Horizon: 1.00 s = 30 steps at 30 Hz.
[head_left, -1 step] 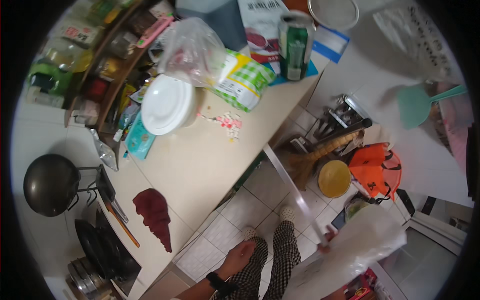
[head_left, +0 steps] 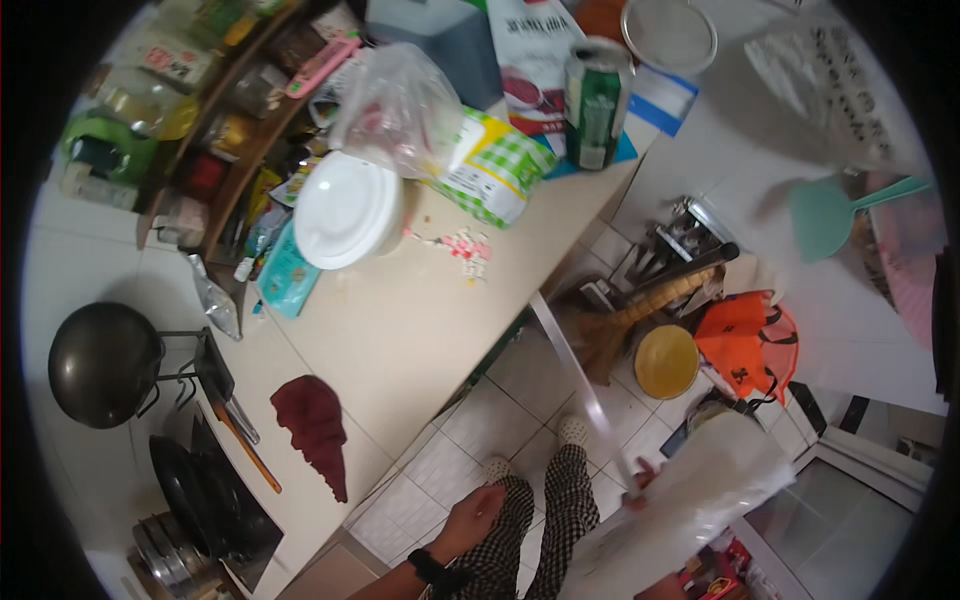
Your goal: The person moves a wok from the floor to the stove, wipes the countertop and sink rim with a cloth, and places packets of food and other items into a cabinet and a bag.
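Observation:
My left hand (head_left: pixel 473 519), with a dark watch on its wrist, is in front of the counter at the lower middle. Its fingers are curled and nothing shows in them. Farther right, my right hand (head_left: pixel 641 482) has its fingers round the outer end of a long pale strip (head_left: pixel 582 385), which looks like the top edge of a cabinet door standing out from the counter. A crumpled translucent plastic bag (head_left: pixel 690 500) lies across the right forearm and hides most of it. Between the hands, my legs in checked trousers (head_left: pixel 569 500) and light clogs (head_left: pixel 573 431) show.
The counter (head_left: pixel 390 350) carries a dark red cloth (head_left: pixel 310 425), a white lidded tub (head_left: pixel 348 210), small pink and white pieces (head_left: pixel 470 250), a green-checked packet (head_left: pixel 497 165) and a green can (head_left: pixel 598 105). Pans (head_left: pixel 105 365) are at left. A yellow bin (head_left: pixel 667 361) and orange bag (head_left: pixel 745 340) stand right.
My right hand and the strip's outer end have shifted slightly left, and the plastic bag has moved with the arm. The left hand stays curled. The whole view has shifted a little.

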Each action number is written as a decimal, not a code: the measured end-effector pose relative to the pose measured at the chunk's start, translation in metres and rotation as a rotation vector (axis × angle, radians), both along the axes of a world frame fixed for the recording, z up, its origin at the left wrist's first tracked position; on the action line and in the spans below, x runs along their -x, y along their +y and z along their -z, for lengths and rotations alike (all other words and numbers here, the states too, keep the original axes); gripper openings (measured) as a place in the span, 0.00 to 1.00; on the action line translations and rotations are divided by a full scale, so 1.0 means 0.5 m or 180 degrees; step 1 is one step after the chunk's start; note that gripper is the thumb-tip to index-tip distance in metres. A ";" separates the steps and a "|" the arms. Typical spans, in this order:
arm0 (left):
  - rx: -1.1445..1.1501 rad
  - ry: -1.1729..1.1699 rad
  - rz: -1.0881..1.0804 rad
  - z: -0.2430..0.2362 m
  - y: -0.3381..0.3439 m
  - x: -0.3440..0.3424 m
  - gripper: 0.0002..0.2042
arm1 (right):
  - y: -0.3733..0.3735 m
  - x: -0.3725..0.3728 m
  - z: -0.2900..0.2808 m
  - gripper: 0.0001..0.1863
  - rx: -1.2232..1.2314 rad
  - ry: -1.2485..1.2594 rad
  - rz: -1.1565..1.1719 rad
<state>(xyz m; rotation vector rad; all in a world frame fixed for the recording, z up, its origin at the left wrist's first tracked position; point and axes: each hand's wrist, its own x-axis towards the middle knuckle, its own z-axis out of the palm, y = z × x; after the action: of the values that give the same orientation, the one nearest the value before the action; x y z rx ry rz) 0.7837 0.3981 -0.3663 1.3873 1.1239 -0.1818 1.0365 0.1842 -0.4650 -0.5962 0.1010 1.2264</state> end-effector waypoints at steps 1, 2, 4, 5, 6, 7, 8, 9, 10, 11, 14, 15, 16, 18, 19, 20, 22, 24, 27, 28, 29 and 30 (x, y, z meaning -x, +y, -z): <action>-0.0029 -0.0042 -0.0028 -0.027 0.006 0.020 0.14 | 0.010 0.058 -0.004 0.31 0.0353 -0.0120 -0.0181; 0.0075 -0.0207 -0.0240 -0.058 0.012 0.033 0.14 | 0.022 0.108 -0.018 0.31 0.0654 -0.0273 -0.0364; 0.0149 -0.0420 -0.0476 -0.133 0.030 0.062 0.15 | 0.063 0.206 -0.025 0.30 0.1036 -0.1221 -0.1002; 0.0340 -0.0620 -0.0700 -0.179 0.046 0.066 0.15 | 0.086 0.250 -0.028 0.30 0.1145 -0.2064 -0.1355; 0.0532 -0.0820 -0.0920 -0.223 0.061 0.075 0.16 | 0.115 0.291 -0.032 0.29 0.1185 -0.3011 -0.1625; 0.0752 -0.1107 -0.0980 -0.257 0.074 0.086 0.19 | 0.147 0.321 -0.035 0.29 0.1180 -0.3999 -0.1730; 0.0711 -0.1177 -0.0987 -0.287 0.077 0.100 0.19 | 0.192 0.349 -0.046 0.29 0.1285 -0.4090 -0.1727; 0.0493 -0.1298 -0.0924 -0.313 0.075 0.129 0.21 | 0.267 0.367 -0.119 0.30 0.2093 -0.2188 -0.1512; 0.0289 -0.1428 -0.0830 -0.335 0.073 0.151 0.23 | 0.329 0.385 -0.188 0.32 0.2759 -0.0244 -0.1194; 0.0074 -0.0870 -0.0746 -0.350 0.064 0.174 0.26 | 0.340 0.402 -0.213 0.34 0.2536 -0.0534 -0.0865; -0.0598 0.0146 -0.0120 -0.458 0.081 0.171 0.25 | 0.345 0.393 -0.303 0.32 0.2701 -0.1114 -0.1251; -0.0801 -0.0059 -0.0292 -0.452 0.074 0.194 0.23 | 0.325 0.387 -0.296 0.32 0.2681 -0.1177 -0.1245; -0.0815 -0.0100 -0.0322 -0.454 0.074 0.210 0.23 | 0.315 0.372 -0.305 0.33 0.2317 -0.0927 -0.1273; -0.0890 -0.0454 -0.0409 -0.464 0.077 0.245 0.22 | 0.295 0.346 -0.387 0.25 0.1352 -0.0851 -0.1082; -0.1081 -0.0717 -0.0264 -0.458 0.079 0.260 0.20 | 0.278 0.325 -0.417 0.22 0.1079 -0.1245 -0.1390; -0.1097 -0.0761 -0.0283 -0.464 0.082 0.269 0.20 | 0.254 0.293 -0.443 0.22 0.0814 -0.1644 -0.1683; -0.0811 -0.1011 -0.0238 -0.485 0.095 0.285 0.19 | 0.223 0.252 -0.518 0.19 0.1002 -0.1920 -0.1875; -0.0531 -0.0827 0.0060 -0.516 0.115 0.299 0.16 | 0.204 0.234 -0.593 0.07 0.1418 -0.2225 -0.1833; -0.0504 -0.2121 0.0437 -0.577 0.141 0.278 0.26 | 0.181 0.205 -0.632 0.04 0.0203 -0.3168 -0.1425; -0.0464 -0.2239 0.0410 -0.573 0.149 0.286 0.24 | 0.188 0.217 -0.654 0.07 0.0151 -0.3178 -0.1265; -0.0477 -0.2415 0.0404 -0.572 0.159 0.284 0.23 | 0.197 0.223 -0.663 0.08 0.0174 -0.3743 -0.1206; -0.0504 -0.2587 0.0399 -0.576 0.166 0.282 0.22 | 0.205 0.224 -0.666 0.10 0.0185 -0.4309 -0.1139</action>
<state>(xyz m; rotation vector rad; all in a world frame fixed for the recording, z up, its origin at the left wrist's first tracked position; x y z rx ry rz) 0.6427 0.4813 -0.0781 1.4658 0.3780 0.3675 0.9243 0.2869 -0.1318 -1.4182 -1.1441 0.9296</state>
